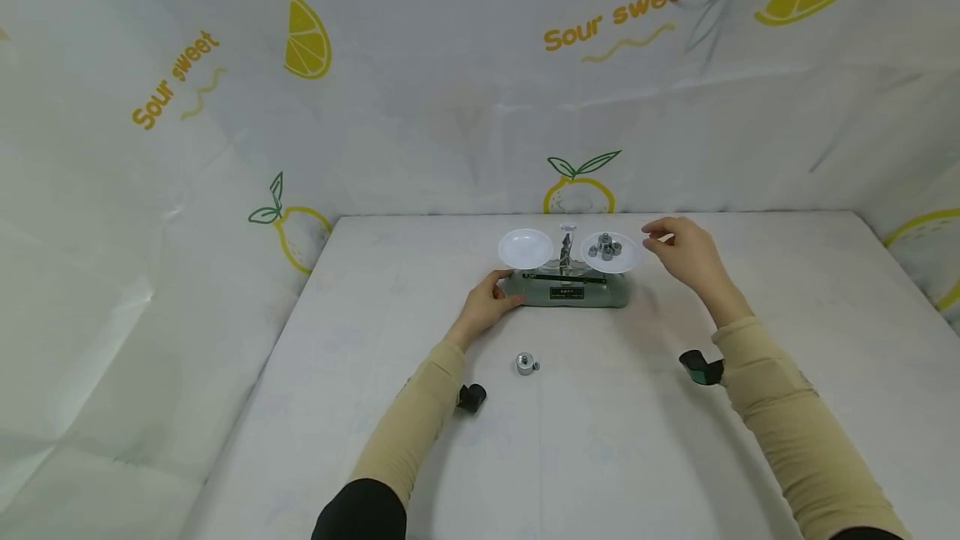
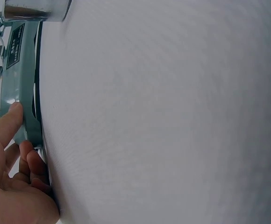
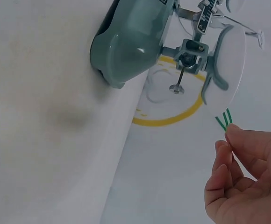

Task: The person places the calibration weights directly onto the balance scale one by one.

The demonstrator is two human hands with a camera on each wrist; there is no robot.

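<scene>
A green balance scale with two white pans stands near the back of the table. My left hand holds the left end of its base, thumb on the front face and the other fingers around the end, as the left wrist view also shows. On the right pan sits a cluster of metal weights; the left pan is bare. My right hand hovers just right of the right pan, fingers loosely bent, thumb tip near the index finger. In the right wrist view nothing shows between those fingertips.
A larger metal weight with a tiny one beside it lies on the table in front of the scale. A white sheet printed with lemons hangs behind the table. Black wrist cameras hang below both sleeves.
</scene>
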